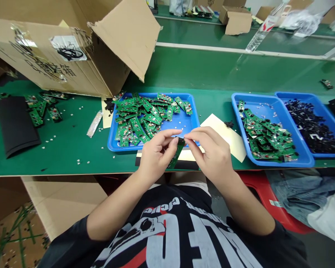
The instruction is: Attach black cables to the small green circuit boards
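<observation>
In the head view, my left hand (157, 153) is closed around a narrow green circuit board (175, 155), held tilted above the table's front edge. A small black part sits at the board's upper end. My right hand (213, 153) meets that end from the other side, thumb and forefinger pinched together; whatever lies between those fingertips is too small to make out. Just beyond both hands stands a blue tray (195, 124) heaped with similar green boards (139, 128).
At the right, a second blue tray (309, 162) holds more boards, and another blue tray (328, 156) holds small black parts. A large cardboard box (44, 70) stands at the back left. Yellowish paper (236, 147) lies between trays; a black folded sheet (16, 126) lies far left.
</observation>
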Tool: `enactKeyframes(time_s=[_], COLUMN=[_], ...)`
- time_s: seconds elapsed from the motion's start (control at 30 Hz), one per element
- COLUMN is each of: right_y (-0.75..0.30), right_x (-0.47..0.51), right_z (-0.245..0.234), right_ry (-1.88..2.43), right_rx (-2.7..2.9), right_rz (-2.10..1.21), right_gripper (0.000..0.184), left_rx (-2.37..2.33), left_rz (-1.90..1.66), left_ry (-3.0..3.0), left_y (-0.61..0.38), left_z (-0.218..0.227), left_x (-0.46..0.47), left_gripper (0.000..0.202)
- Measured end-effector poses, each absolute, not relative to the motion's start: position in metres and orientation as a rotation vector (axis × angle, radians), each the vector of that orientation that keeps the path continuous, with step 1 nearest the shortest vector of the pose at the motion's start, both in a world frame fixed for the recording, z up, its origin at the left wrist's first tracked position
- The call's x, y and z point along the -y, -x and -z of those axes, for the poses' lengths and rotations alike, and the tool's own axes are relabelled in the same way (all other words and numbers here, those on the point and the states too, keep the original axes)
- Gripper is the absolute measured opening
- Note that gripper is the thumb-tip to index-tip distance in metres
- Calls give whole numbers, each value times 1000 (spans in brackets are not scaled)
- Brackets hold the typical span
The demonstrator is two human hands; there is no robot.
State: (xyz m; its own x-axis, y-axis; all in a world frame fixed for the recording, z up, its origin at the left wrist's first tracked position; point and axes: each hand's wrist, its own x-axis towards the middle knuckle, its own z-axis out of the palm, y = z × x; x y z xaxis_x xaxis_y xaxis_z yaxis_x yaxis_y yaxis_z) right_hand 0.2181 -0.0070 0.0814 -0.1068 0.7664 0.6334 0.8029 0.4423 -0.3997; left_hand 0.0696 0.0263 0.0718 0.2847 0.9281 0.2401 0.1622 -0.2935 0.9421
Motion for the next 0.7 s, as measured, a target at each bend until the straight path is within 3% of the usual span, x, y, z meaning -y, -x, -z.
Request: enactKeyframes(time_s=[0.2,0.37,0.53,0.7], right_y=[-224,-228,-220,-211], right_x=[4,2,3,5], right_z=[-71,-62,-52,-50], right_ry=[1180,1243,1180,1189], right_rx=[1829,1556,1296,1079], right_rz=[-11,-387,-1011,-1084], right_gripper=[27,68,46,33], left_rx=[-858,-901,-1120,-1089], left_rz=[-985,-1165,-1188,-1187], left_ry=[-1592,-1854,-2217,-2294], left_y=[-65,-62,-61,-64], left_z=[-74,-64,-53,-53], left_x=[-32,-34,-34,-31], left_gripper=[33,31,27,33])
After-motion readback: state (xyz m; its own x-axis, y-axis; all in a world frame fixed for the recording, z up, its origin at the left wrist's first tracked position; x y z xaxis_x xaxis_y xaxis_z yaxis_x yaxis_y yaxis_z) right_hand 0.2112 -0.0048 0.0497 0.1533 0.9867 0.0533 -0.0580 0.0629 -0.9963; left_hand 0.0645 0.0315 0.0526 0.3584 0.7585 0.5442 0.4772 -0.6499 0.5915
